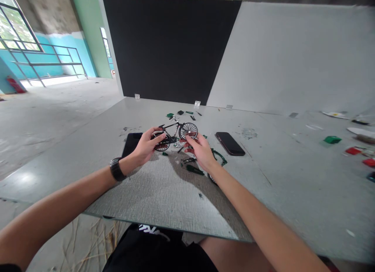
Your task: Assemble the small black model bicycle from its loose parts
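Both hands hold up a small black model bicycle above the table. My left hand is closed around its rear wheel, thumb on the near side. Fingers of my right hand pinch the lower edge of the front wheel. Under my right wrist lies a green bicycle part, partly hidden by the forearm. A dark green flat piece and a thin curved part rest just below that hand. More small pieces sit under the bicycle, too small to name.
Right of my hands lies a smartphone; a dark flat device is partly behind my left hand. Small green and black pieces lie beyond the bicycle. Red and green items are at the far right. A black panel stands behind the table.
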Available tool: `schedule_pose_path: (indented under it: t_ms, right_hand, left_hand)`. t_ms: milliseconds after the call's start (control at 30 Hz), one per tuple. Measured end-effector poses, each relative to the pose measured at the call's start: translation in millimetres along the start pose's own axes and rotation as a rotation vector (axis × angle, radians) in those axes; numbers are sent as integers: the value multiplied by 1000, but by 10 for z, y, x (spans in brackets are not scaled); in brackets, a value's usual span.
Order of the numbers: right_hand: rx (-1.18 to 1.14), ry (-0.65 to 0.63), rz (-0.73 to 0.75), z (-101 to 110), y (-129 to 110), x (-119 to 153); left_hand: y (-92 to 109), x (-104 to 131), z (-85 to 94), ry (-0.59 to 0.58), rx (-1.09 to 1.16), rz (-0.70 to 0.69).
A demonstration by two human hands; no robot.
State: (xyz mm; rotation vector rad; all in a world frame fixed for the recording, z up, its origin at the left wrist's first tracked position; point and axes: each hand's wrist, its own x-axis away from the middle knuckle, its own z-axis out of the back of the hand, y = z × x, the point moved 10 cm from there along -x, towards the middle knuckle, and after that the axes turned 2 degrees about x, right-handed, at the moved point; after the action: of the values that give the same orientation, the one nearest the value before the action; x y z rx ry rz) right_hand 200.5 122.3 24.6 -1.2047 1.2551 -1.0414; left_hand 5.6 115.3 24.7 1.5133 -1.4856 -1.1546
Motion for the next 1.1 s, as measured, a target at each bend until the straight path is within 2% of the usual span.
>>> schedule_pose_path:
  t_ms: [667,1100]
  right_hand:
    - [64,14,45,26,-12,-10]
    - [101,-4,62,-1,-18,-15]
  left_hand:
    - [19,28,-46,-7,17,3]
    - [-68,-42,-58,-70,-139,4]
